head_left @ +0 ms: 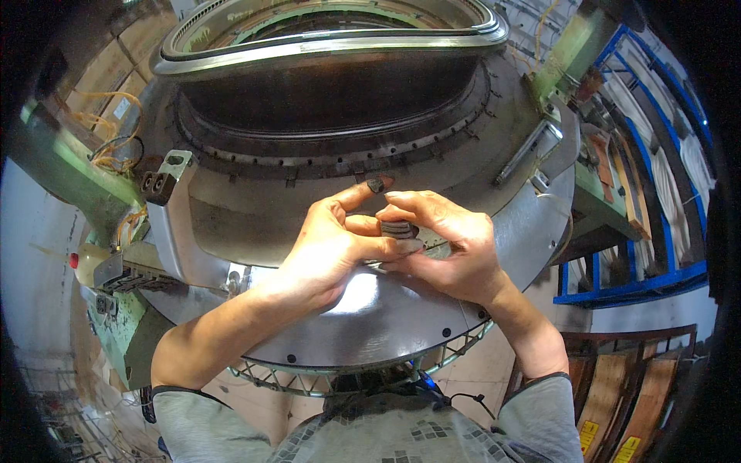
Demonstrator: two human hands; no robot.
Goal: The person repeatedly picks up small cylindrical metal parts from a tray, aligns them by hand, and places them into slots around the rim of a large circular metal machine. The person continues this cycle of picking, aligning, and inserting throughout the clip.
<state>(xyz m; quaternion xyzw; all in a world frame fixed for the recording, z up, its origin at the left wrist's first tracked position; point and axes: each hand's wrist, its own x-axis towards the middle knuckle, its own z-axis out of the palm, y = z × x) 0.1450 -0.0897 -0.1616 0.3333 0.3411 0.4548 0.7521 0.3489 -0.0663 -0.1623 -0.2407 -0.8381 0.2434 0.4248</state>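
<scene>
Above the machine's broad metal ring (pixel 386 339), my two hands meet in the middle of the view. My left hand (pixel 328 243) pinches a small stack of thin, dark grey metal-looking pieces (pixel 397 229) with thumb and fingers. Its index finger reaches forward, with a small dark patch or wrap (pixel 376 185) near the tip. From the other side, my right hand (pixel 455 243) curls its thumb and fingers around the same stack. The exact kind of these pieces is too small to tell, and fingers partly hide them.
Ahead rises a large round machine drum (pixel 324 92) with a shiny rim. Green posts (pixel 69 166) flank it, and a metal bracket (pixel 171 208) stands at left. A blue rack (pixel 633 289) with pale rolls is at right, above a brown frame (pixel 617 393).
</scene>
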